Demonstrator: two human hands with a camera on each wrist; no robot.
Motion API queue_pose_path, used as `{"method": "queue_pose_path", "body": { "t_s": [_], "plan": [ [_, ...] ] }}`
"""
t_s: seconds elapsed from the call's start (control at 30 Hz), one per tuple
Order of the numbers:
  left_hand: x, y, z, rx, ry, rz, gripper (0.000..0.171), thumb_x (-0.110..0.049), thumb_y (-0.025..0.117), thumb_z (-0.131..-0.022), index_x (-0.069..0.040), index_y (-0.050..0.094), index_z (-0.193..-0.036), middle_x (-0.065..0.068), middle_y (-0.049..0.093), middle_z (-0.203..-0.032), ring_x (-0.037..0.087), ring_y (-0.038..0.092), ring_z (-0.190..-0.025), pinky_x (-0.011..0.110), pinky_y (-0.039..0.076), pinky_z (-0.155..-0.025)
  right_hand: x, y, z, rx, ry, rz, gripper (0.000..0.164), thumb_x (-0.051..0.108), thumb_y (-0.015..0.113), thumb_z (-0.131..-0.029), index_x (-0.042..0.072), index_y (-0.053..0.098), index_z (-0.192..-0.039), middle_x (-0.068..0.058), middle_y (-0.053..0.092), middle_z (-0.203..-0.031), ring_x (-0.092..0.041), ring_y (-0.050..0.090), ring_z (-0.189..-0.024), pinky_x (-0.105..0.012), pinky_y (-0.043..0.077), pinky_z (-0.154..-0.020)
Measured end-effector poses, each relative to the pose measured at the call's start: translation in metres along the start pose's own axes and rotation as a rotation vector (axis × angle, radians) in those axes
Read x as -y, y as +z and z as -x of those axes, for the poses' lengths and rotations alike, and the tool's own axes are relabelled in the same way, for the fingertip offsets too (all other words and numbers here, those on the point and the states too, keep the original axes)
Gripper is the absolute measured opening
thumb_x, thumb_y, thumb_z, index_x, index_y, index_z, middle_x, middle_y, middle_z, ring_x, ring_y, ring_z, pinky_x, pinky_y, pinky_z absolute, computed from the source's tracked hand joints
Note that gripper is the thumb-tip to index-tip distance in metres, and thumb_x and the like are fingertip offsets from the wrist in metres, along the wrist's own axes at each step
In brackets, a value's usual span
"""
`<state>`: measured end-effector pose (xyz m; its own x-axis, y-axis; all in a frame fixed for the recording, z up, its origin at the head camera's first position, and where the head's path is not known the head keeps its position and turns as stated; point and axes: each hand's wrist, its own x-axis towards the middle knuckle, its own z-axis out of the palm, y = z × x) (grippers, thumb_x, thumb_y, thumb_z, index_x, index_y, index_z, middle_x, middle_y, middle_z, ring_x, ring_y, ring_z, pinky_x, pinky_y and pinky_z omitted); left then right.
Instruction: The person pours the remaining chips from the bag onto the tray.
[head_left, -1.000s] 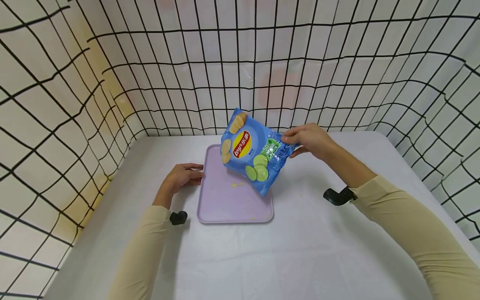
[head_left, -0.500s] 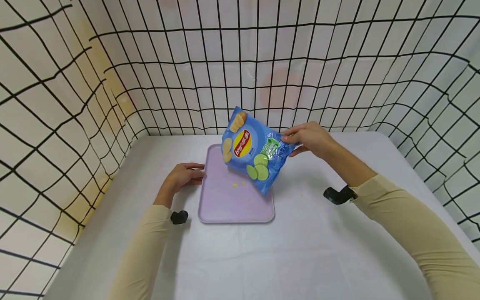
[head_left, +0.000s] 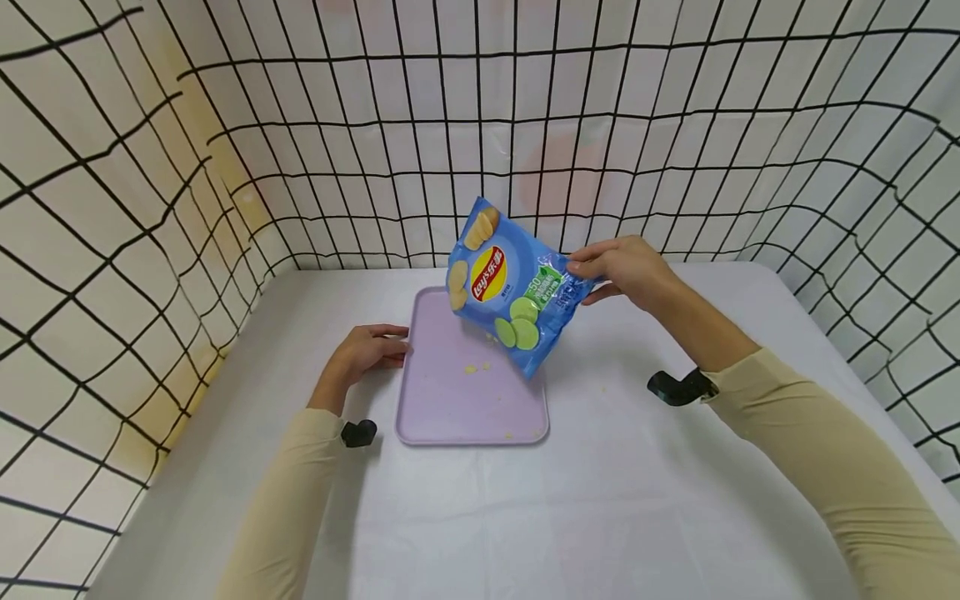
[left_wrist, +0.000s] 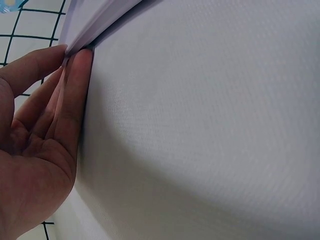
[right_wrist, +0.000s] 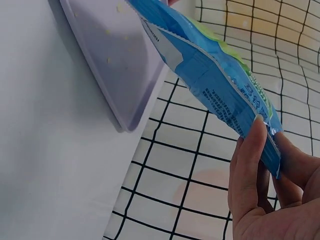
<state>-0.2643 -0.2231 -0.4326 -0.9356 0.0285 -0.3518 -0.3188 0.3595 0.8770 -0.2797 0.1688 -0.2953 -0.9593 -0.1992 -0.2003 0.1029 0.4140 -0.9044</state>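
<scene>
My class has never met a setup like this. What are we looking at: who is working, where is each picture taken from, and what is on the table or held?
There is no machine doing the work: a person uses two bare hands. The wide picture comes from a camera on the head, looking forward and down. The two close ones come from cameras on the wrists; the black pieces near the cuffs may be those.

On the white table lies a lilac tray with a few yellowish crumbs. The left hand holds the tray's left edge with its fingertips. The right hand pinches one end of a blue bag of Lay's, held tilted above the tray.
</scene>
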Motion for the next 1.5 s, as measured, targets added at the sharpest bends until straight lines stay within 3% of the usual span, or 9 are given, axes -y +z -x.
{"method": "queue_pose_path", "body": {
  "t_s": [1.0, 1.5],
  "plan": [
    [0.001, -0.001, -0.003, 0.0, -0.034, 0.031, 0.044, -0.015, 0.073, -0.084, -0.011, 0.061, -0.127, 0.011, 0.069, -0.101, 0.014, 0.068, -0.078, 0.027, 0.055, -0.075, 0.009, 0.006, 0.002, 0.016, -0.012, 0.018, 0.034, 0.022, 0.069, -0.089, 0.007, 0.066, -0.119, -0.013, 0.067, -0.106, -0.027, 0.067, -0.085, -0.037, 0.057, -0.074],
    [0.002, 0.001, -0.005, 0.003, -0.02, 0.074, 0.044, -0.011, 0.072, -0.084, -0.007, 0.061, -0.126, 0.011, 0.069, -0.098, 0.013, 0.068, -0.075, 0.028, 0.056, -0.073, 0.011, 0.003, 0.002, 0.025, -0.03, -0.005, 0.034, 0.02, 0.07, -0.087, 0.003, 0.067, -0.116, -0.014, 0.069, -0.099, -0.026, 0.068, -0.081, -0.04, 0.057, -0.073]
  ]
}}
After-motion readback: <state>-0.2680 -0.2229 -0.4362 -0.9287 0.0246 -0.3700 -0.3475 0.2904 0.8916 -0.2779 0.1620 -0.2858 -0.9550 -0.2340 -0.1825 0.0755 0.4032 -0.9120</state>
